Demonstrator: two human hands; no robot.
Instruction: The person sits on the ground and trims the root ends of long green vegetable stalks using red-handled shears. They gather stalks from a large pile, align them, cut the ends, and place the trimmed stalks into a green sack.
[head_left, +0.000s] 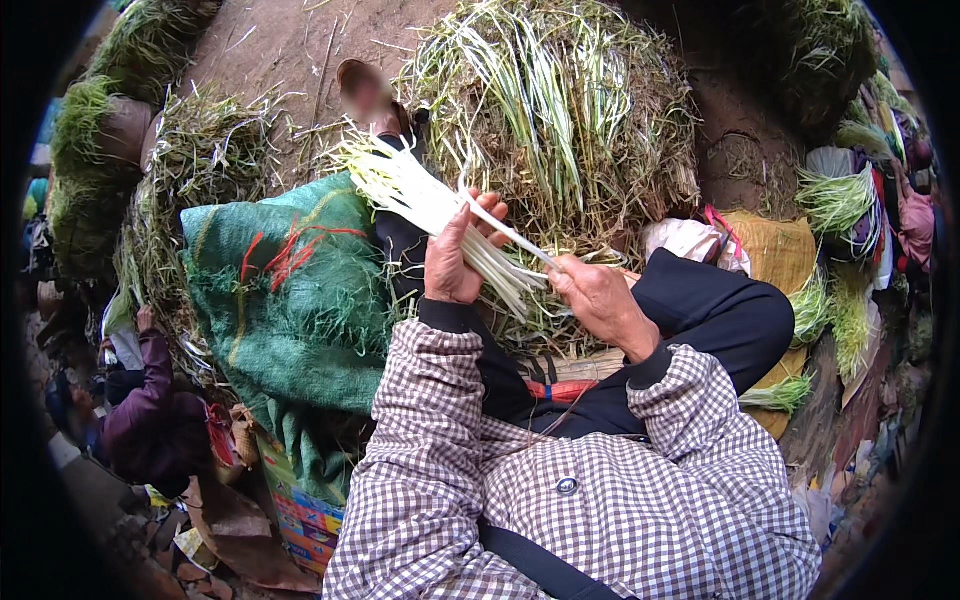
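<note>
My left hand (454, 259) is closed around a loose bunch of pale, leek-like stalks (416, 193). Their yellowish leafy ends fan out to the upper left, and the white ends point toward my lap. My right hand (596, 296) pinches the lower end of one thicker white stalk (517, 238) between thumb and fingers. That stalk slants across the bunch and over the left fingers, its upper end bent. Beyond both hands lies a large heap of dry plant trimmings (630, 157), with long green-and-white leaves (525, 97) strewn on top.
A green woven sack (300, 300) with red strings lies to my left, above a colourful printed box (307, 525). A yellow woven sack (772, 251) is beyond my bent right knee. A person in a purple sleeve (154, 360) is at far left. Piled greens (82, 180) line both sides.
</note>
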